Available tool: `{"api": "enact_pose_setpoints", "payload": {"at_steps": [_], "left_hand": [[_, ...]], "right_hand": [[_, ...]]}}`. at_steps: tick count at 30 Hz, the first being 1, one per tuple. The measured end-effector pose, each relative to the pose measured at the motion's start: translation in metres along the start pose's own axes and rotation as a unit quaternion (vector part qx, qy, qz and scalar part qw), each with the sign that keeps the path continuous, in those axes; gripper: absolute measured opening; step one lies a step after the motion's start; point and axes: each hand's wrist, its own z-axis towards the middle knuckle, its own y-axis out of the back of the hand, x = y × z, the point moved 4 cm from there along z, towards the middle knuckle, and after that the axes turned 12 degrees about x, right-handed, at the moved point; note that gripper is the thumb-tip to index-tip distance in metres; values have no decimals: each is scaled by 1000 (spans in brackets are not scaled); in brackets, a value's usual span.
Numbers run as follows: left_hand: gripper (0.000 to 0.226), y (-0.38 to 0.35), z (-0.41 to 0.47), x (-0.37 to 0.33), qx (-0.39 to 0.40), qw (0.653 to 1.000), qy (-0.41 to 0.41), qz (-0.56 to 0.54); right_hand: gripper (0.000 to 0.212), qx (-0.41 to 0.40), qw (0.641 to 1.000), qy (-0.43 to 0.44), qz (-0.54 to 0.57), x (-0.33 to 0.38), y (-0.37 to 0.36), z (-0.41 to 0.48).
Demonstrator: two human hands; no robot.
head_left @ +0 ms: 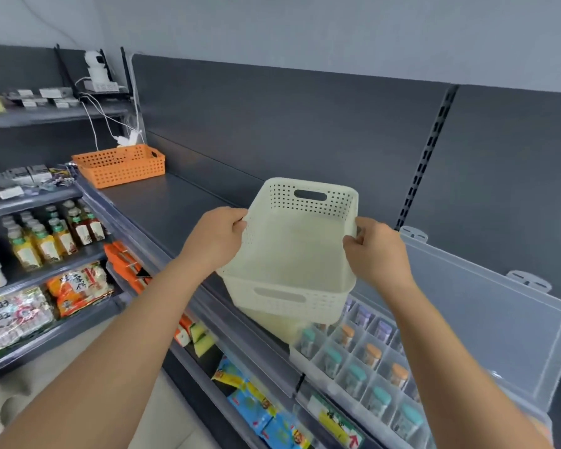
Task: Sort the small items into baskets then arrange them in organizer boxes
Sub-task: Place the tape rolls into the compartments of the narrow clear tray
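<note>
A cream perforated basket (292, 254) is held in the air above the dark shelf, tilted toward me, and its inside looks empty. My left hand (217, 238) grips its left rim and my right hand (374, 251) grips its right rim. Under it sits a second cream basket (272, 325), mostly hidden. To the right lies a clear organizer box (363, 367) with its lid (486, 319) open against the back panel; its compartments hold several small vials with teal, orange and purple caps.
An orange basket (120, 165) stands at the far left end of the dark shelf (162, 202). Lower shelves on the left carry bottles (49, 238) and snack packs (78, 286). Packets hang below the shelf's front edge.
</note>
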Motion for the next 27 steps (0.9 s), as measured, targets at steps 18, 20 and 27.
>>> {"api": "enact_pose_setpoints", "payload": {"at_steps": [18, 20, 27], "left_hand": [[25, -28, 103, 61, 155, 977, -121, -77], [25, -30, 109, 62, 155, 977, -127, -78], [17, -49, 122, 61, 163, 975, -132, -67]], "right_hand": [[21, -55, 965, -249, -57, 13, -66, 11], [13, -54, 964, -252, -59, 15, -65, 14], [20, -47, 957, -274, -88, 4, -65, 19]]}}
